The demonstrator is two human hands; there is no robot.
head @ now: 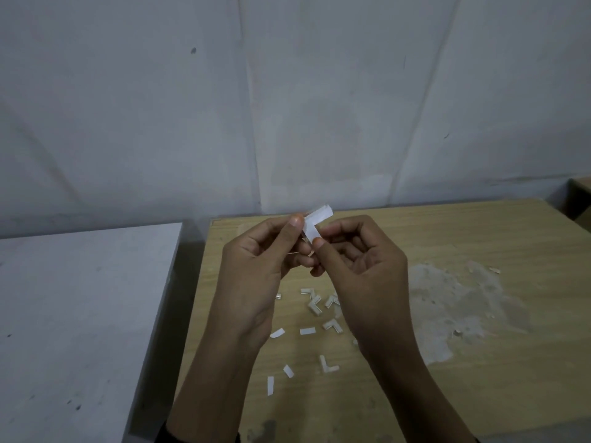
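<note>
Two grips: left hand (256, 266) and right hand (361, 270) pinched the paper strip (315, 225) above the table (479, 225)
Peel: likely needed a slow, even pull

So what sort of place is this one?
Probably a bare workroom or small workshop: plain grey-white plaster wall, worn light wooden table with a scuffed patch, and small white L-shaped corner pieces scattered on it.

White paper strip (315, 222), white scraps (307, 330), light tan wood-grain table (479, 238), grey wall (287, 91)
</note>
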